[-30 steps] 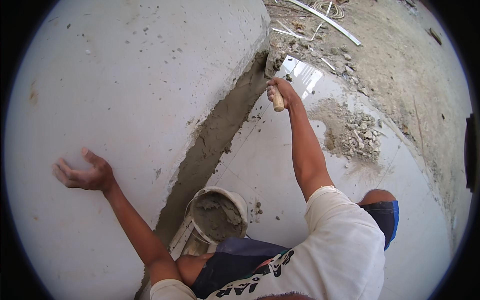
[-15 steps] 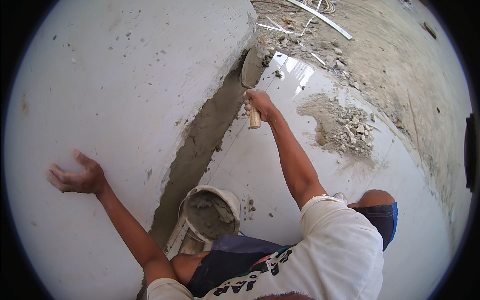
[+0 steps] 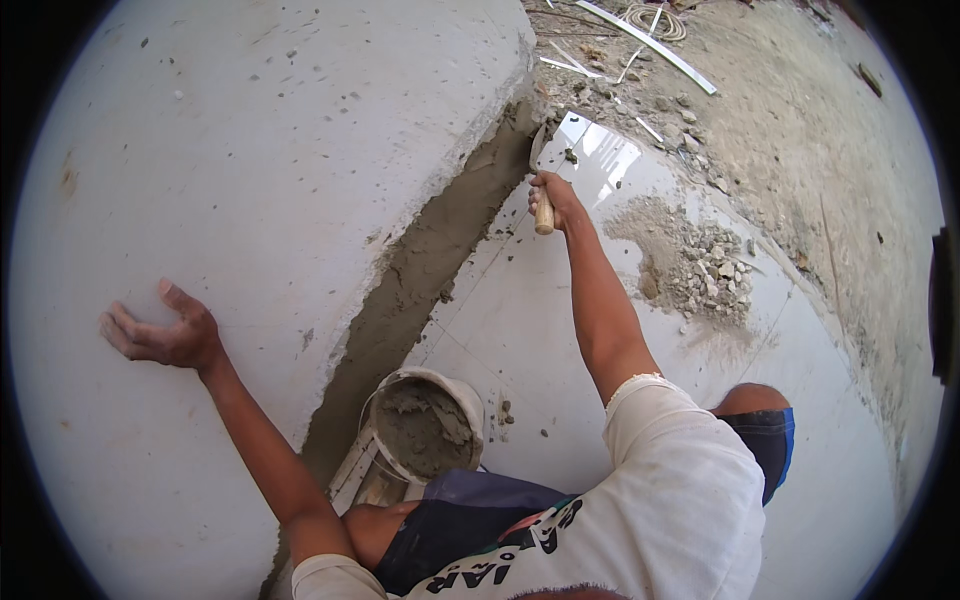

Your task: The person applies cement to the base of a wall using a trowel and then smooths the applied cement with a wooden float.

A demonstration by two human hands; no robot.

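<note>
My right hand [image 3: 556, 198] is closed around the wooden handle of a trowel [image 3: 544, 217]. The trowel's blade [image 3: 537, 147] is turned on edge at the far end of a strip of wet grey mortar [image 3: 420, 250], by the tile edge. That strip fills the long gap between the pale wall [image 3: 250, 180] and the glossy white tiles [image 3: 540, 310]. My left hand [image 3: 170, 330] is open beside the wall's pale surface, thumb apart and fingers slightly bent; whether it touches, I cannot tell. A bucket [image 3: 468, 400] partly filled with mortar [image 3: 420, 425] stands near my legs.
A heap of broken stones [image 3: 715, 280] and sand lies on the tiles to the right. Rubble [image 3: 680, 135], white strips [image 3: 655, 45] and a coiled hose [image 3: 655, 20] lie on the dirt ground [image 3: 800, 130] beyond. Small mortar crumbs [image 3: 506, 412] dot the tiles beside the bucket.
My right hand and the trowel have moved right, from over the mortar strip to the tile edge, and the blade has turned more edge-on. My left hand keeps its pose.
</note>
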